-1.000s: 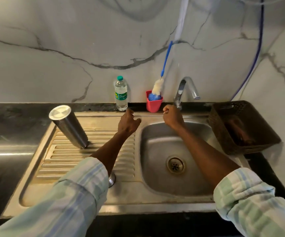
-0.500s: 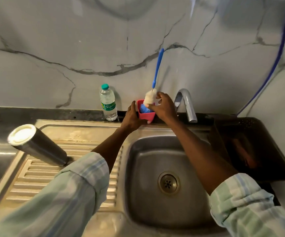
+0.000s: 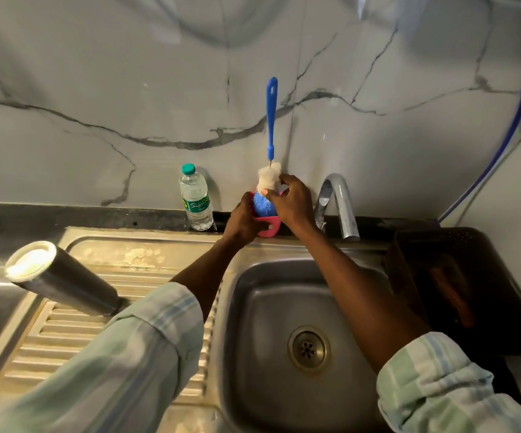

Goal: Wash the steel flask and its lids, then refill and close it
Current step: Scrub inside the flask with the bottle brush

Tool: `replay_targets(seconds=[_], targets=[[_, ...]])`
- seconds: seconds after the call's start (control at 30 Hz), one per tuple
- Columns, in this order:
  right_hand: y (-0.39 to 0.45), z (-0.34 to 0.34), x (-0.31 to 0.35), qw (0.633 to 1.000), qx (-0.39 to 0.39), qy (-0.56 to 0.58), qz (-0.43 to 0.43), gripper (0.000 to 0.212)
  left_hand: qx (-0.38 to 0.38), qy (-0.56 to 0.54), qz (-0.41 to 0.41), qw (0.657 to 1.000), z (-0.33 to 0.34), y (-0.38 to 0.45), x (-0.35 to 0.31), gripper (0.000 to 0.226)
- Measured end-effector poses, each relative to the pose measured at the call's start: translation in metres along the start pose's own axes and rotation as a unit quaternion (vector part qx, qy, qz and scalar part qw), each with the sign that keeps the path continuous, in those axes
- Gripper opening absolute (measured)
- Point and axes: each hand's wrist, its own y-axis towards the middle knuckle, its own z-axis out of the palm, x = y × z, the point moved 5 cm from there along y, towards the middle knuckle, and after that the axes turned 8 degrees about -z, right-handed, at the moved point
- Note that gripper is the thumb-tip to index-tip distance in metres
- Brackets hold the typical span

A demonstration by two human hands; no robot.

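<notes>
My left grip [image 3: 243, 220] still curls round the pink cup [image 3: 268, 225]; my right grip [image 3: 290, 201] now pinches the sponge [image 3: 268, 179], brush [image 3: 271, 120] handle swung to twelve o'clock.

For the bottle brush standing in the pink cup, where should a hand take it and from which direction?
Best taken on the blue handle, from the front, then lifted straight up. The bottle brush stands nearly upright with its handle bare against the wall, while its sponge head sits low in the pink cup, already pinched by the right hand.
</notes>
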Motion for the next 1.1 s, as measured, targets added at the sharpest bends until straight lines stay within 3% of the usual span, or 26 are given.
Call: replay_targets(seconds=[0.2, 0.4, 0.63, 0.73, 0.87, 0.97, 1.1], targets=[[0.003, -0.020, 0.029, 0.996, -0.029, 0.085, -0.017, 0.045, 0.013, 0.056, -0.014, 0.998, -0.004, -0.006, -0.008, 0.097], [-0.018, -0.038, 0.069, 0.959, 0.040, 0.280, -0.004, 0.025, -0.028, 0.090, -0.037, 0.995, -0.024, -0.025, -0.011, 0.107], [-0.082, -0.032, 0.077, 0.849, 0.077, 0.512, 0.104, 0.023, -0.120, 0.029, 0.032, 0.992, -0.056, -0.092, 0.011, 0.047], [-0.116, -0.015, 0.068, 0.850, 0.093, 0.490, 0.170, 0.013, -0.144, -0.007, 0.059, 0.988, -0.067, -0.128, 0.029, 0.045], [-0.162, 0.022, 0.054, 0.891, 0.130, 0.394, 0.184, 0.004, -0.182, -0.029, 0.055, 0.981, -0.089, -0.164, 0.059, 0.036], [-0.193, 0.050, 0.056, 0.905, 0.179, 0.350, 0.164, 0.021, -0.215, -0.049, 0.051, 0.974, -0.110, -0.191, 0.082, 0.028], [-0.223, 0.086, 0.063, 0.914, 0.205, 0.322, 0.135, 0.060, -0.243, -0.072, 0.053, 0.966, -0.145, -0.222, 0.119, 0.022]])
